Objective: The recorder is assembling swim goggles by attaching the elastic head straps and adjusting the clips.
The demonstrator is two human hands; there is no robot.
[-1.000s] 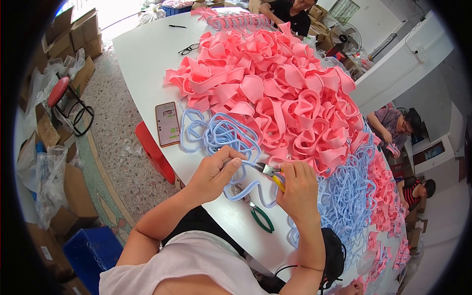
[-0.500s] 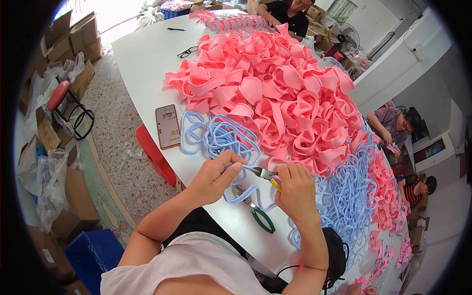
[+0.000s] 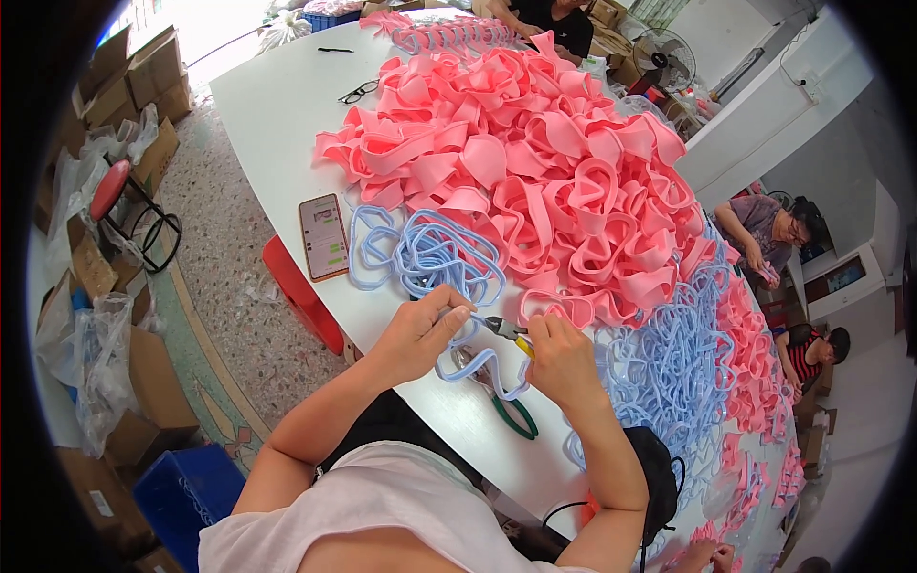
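Note:
My left hand (image 3: pixel 416 334) is closed, pinching a light blue cord (image 3: pixel 492 369) between thumb and fingers. My right hand (image 3: pixel 565 361) is wrapped round a pair of pliers (image 3: pixel 502 328) with yellow on the handle. The metal jaws point left and meet the cord just beside my left fingertips; whether they bite on it I cannot tell. Part of the cord hangs in a loop between both hands. Under that loop lies a second pair of pliers with green handles (image 3: pixel 516 418). Beyond my left hand is a loose coil of blue cord (image 3: pixel 444 258).
A big heap of pink fabric bands (image 3: pixel 544 186) covers the white table's middle. Tangled blue cords (image 3: pixel 664 368) lie at right. A phone (image 3: pixel 323 237) and glasses (image 3: pixel 359 92) rest left. A black bag (image 3: pixel 651 482) is by my right forearm. Co-workers sit around the table.
The view has shifted slightly. Both hands keep their holds, with the pliers' jaws still beside my left fingertips. Another person's hands now show more clearly at the lower right edge.

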